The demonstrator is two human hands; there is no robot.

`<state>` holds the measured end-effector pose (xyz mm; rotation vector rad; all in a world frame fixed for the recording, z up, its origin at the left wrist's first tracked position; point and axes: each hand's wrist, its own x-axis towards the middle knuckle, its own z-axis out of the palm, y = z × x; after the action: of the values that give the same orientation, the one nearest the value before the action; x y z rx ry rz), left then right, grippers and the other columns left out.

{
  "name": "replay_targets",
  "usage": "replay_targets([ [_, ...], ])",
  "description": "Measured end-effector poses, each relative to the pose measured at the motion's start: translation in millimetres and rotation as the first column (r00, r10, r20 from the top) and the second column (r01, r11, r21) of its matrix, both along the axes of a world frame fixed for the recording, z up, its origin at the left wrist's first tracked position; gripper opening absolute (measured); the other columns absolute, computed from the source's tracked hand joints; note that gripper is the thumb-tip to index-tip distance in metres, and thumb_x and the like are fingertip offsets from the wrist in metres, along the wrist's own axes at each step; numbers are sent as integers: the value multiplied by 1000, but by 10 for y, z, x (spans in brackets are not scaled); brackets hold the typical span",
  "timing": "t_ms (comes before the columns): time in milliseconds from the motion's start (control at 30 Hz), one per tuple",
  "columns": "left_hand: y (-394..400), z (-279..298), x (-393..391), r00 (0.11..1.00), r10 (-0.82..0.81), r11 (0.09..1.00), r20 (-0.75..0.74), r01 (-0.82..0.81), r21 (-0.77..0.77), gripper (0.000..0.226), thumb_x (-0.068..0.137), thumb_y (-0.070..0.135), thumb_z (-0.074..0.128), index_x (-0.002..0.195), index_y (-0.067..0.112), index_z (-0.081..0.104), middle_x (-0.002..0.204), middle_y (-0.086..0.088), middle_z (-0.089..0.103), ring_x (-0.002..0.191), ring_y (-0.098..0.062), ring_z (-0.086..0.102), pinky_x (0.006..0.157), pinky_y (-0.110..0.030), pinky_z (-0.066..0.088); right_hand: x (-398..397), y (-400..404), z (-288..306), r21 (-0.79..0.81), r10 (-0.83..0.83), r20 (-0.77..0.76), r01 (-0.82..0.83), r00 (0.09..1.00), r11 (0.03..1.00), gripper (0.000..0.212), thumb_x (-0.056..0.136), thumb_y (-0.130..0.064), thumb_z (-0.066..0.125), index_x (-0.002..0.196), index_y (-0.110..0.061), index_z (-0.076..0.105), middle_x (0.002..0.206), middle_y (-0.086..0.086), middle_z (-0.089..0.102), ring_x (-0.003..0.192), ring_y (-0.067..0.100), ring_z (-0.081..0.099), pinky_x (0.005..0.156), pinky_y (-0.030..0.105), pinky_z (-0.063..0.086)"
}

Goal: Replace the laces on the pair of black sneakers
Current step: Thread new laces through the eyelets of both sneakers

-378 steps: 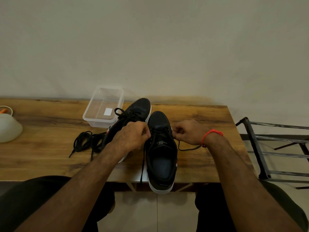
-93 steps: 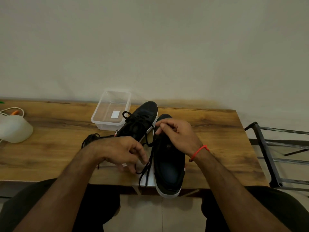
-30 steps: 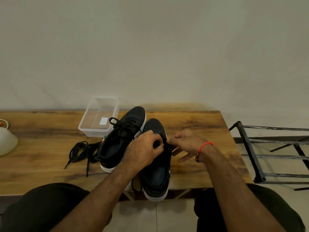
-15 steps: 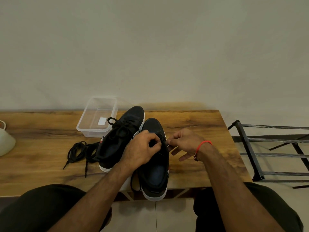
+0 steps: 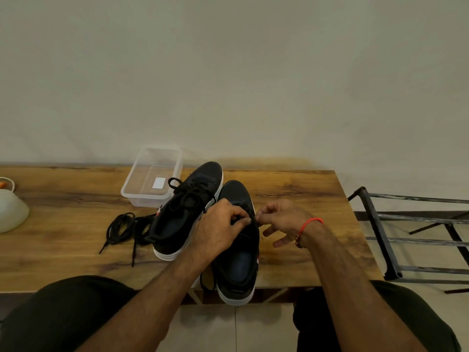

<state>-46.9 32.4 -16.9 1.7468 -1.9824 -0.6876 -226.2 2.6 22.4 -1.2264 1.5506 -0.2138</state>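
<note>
The left hand (image 5: 218,232) sits curled over the eyelet rows of the near shoe (image 5: 237,252), thumb and forefinger pinched together on what looks like the lace (image 5: 250,214), though the strand is too thin and dark to trace. Just to its right, the right hand (image 5: 281,221) meets it fingertip to fingertip, its thumb and forefinger nipping the same spot while the other fingers splay loose below. Both pinches at one eyelet suggest a lace end being fed or drawn snug, one hand steadying as the other pulls. The shoe lies heel toward the person, overhanging the table (image 5: 304,189) edge, likely to keep the eyelets within easy reach. A loop of lace (image 5: 206,282) hangs off by its heel.

Touching it on the left, past the left hand, the second shoe (image 5: 182,212) stands laced and knotted, so probably finished. Farther left lie loose laces (image 5: 121,228) in a coil, likely the removed ones. Beyond that shoe's toe sits a clear tub (image 5: 137,196), holding nothing but a white label on its floor.
</note>
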Motion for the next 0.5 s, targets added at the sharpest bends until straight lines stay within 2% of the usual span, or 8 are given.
replay_targets([
  [100,-55,71,103,992,52,999,-112,-52,5,18,96,41,65,111,34,72,104,13,55,100,-3,55,88,-27,50,10,-22,19,-78,-308,268,339,913,938,9,97,-16,60,97,-8,63,104,9,72,94,24,70,79,51,61],
  [167,-108,151,217,979,141,990,-148,-144,-9,19,99,36,61,115,31,70,108,11,58,101,-4,56,89,-25,48,-36,-74,106,-46,-482,630,649,609,759,8,98,-6,50,97,-2,56,91,16,72,83,28,72,84,52,59],
  [233,-138,235,348,961,211,977,-177,-214,2,18,102,29,58,116,27,68,105,9,66,94,-5,61,84,-24,50,-169,-133,236,85,-447,870,831,207,550,9,94,-2,44,91,-4,53,74,13,63,62,25,64,71,43,60],
  [300,-145,302,470,943,260,966,-207,-254,53,14,104,24,54,107,26,67,90,7,72,72,-2,63,71,-23,52,-361,-170,344,145,-375,927,901,22,409,13,92,-4,43,83,-12,49,68,7,53,47,15,44,48,25,44],
  [333,-141,324,520,940,274,961,-201,-262,87,15,105,24,52,102,26,66,81,5,72,59,-1,61,62,-22,51,-455,-183,361,33,-381,918,932,115,361,14,92,-6,45,83,-15,49,65,4,53,45,13,37,44,22,34],
  [400,-118,353,590,954,266,955,-137,-241,174,17,105,25,50,97,23,65,74,1,72,46,-3,57,54,-21,47,-524,-166,373,-437,-439,677,803,591,406,14,94,-10,52,87,-21,56,64,-3,61,48,11,43,46,24,34],
  [467,-87,361,609,976,208,938,-70,-179,296,17,106,24,50,97,20,64,77,-1,73,45,-4,58,50,-19,45,-466,-113,298,-706,-258,149,285,955,649,10,96,-17,59,96,-26,64,80,-7,68,69,8,59,62,25,47],
  [500,-70,358,606,984,171,926,-48,-144,348,16,106,24,51,98,19,64,79,-2,73,44,-4,58,47,-17,44,-408,-79,230,-656,-79,-93,-1,993,755,9,96,-21,62,102,-27,65,90,-9,67,82,7,61,71,20,47],
])
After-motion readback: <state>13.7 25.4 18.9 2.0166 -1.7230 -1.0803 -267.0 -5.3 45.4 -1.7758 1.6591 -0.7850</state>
